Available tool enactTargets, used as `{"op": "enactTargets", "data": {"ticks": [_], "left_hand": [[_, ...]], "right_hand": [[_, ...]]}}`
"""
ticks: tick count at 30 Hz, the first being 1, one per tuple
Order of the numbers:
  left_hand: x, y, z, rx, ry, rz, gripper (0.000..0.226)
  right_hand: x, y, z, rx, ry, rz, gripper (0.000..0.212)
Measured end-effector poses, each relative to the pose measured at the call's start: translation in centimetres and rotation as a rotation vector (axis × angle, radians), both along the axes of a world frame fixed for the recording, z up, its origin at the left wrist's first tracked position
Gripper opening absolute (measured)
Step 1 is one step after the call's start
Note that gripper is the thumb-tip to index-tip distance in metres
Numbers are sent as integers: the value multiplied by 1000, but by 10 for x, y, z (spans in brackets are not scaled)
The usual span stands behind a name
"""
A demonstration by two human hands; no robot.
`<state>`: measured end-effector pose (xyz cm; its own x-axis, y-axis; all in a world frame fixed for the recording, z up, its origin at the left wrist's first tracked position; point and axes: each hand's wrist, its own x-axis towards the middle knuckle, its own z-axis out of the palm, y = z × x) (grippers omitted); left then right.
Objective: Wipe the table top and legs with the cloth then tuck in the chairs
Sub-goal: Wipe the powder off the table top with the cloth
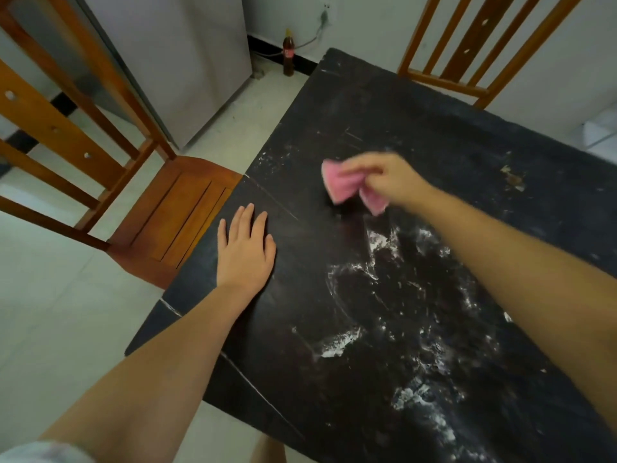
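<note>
The black stone table top (pixel 417 135) fills the right and middle of the view, smeared with white powder (pixel 377 248) near its centre. My right hand (pixel 384 178) is closed on a pink cloth (pixel 340 187) and is blurred, just above or on the table's middle. My left hand (pixel 247 248) lies flat on the table near its left edge, fingers apart, holding nothing. One wooden chair (pixel 173 215) stands at the table's left side with its seat partly under the edge. A second wooden chair (pixel 467 45) stands at the far side, only its backrest showing.
A grey fridge or cabinet (pixel 187 61) stands at the back left on the pale tiled floor (pixel 60 312). A brown bottle (pixel 289 56) stands on the floor by the wall, near a trailing cable. Some brownish crumbs (pixel 512 178) lie at the table's right.
</note>
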<state>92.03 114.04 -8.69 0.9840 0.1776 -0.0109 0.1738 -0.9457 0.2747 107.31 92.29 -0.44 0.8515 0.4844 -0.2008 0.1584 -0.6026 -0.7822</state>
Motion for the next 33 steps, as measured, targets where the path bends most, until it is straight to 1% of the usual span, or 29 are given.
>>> {"op": "enactTargets", "data": {"ticks": [2, 3, 5, 6, 8, 10, 13, 15, 16, 18, 20, 21, 23, 25, 26, 28, 29, 30, 33], "left_hand": [[0, 0, 0, 0, 0, 1, 47], [1, 0, 0, 0, -6, 2, 46], [1, 0, 0, 0, -14, -1, 46], [0, 0, 0, -4, -18, -2, 46], [0, -1, 2, -11, -16, 1, 46], [1, -2, 6, -13, 2, 5, 46], [7, -9, 13, -18, 29, 6, 45], [13, -20, 16, -29, 30, -23, 44], [16, -26, 17, -43, 26, -37, 43], [23, -39, 16, -70, 15, -54, 41], [30, -51, 13, -82, 3, -61, 40], [33, -56, 10, -84, -8, -60, 40], [36, -63, 5, -68, -27, -52, 40], [36, -65, 1, -42, -34, -43, 41], [36, -64, -1, -32, -35, -40, 41], [36, -62, 0, -20, -36, -43, 41], [36, -62, 1, -17, -37, -48, 41], [37, -63, 2, -14, -37, -52, 40], [37, -66, 4, -8, -4, -41, 41]], "right_hand": [[29, -5, -22, -108, -98, -91, 54], [29, -7, -33, -171, -141, -86, 52], [4, -7, -56, -244, -265, 15, 52], [-18, -6, -62, -223, -320, 88, 53], [-71, -7, -65, -149, -341, 230, 52], [-122, -19, -63, -119, -300, 322, 50], [-181, -38, -59, -142, -191, 445, 46], [-188, -42, -49, -128, -123, 522, 45], [-180, -41, -36, -117, -54, 522, 46], [-145, -39, -10, -108, 79, 426, 49], [-89, -41, 6, -23, 74, 193, 54], [-56, -45, 6, -4, 39, 75, 57], [1, -53, -4, -95, -37, -52, 55], [34, -64, -27, -219, -85, -80, 52], [34, -66, -39, -269, -97, -67, 51], [3, -68, -60, -315, -253, 24, 53], [-25, -70, -68, -300, -327, 91, 57], [-56, -73, -73, -267, -339, 157, 60], [-154, -85, -71, -197, -167, 294, 59]]}}
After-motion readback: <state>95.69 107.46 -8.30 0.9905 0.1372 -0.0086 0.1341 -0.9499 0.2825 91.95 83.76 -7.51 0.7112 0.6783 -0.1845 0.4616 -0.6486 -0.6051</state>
